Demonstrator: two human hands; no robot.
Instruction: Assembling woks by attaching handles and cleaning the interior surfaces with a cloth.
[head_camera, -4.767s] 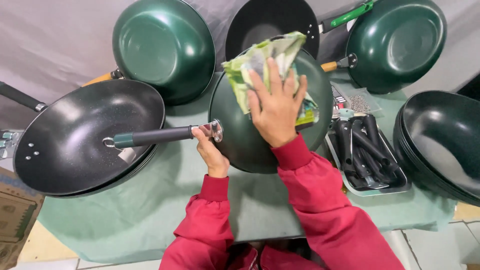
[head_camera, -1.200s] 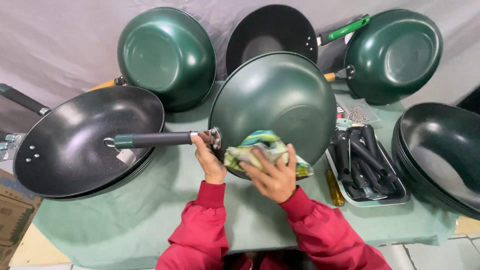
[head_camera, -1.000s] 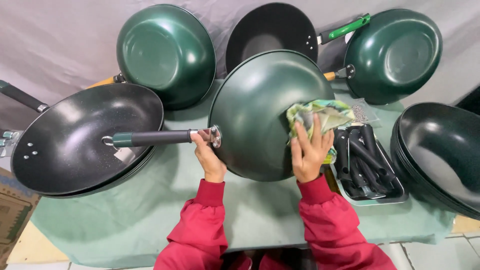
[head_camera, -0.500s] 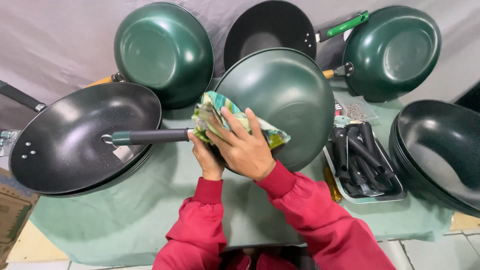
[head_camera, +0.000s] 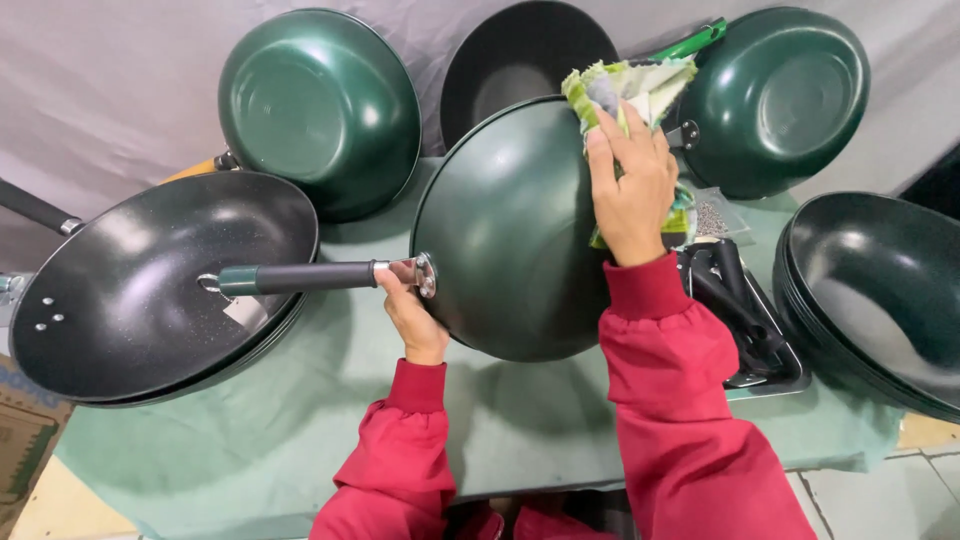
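Head view: the left hand (head_camera: 412, 318) grips the metal neck where the handle (head_camera: 300, 277) joins a green wok (head_camera: 510, 230), fingers pressed closed around it, holding the wok bottom-up above the middle of the table (head_camera: 250, 440). The right hand (head_camera: 630, 185) presses a green cloth (head_camera: 630, 90) against the wok's far right edge, fingers pinching the cloth. Left, a black wok (head_camera: 130, 290) lies open side up. Far, 3 more woks lean on a grey backdrop. Right, a tray (head_camera: 770, 375) of black handles sits beside stacked woks (head_camera: 880, 290).
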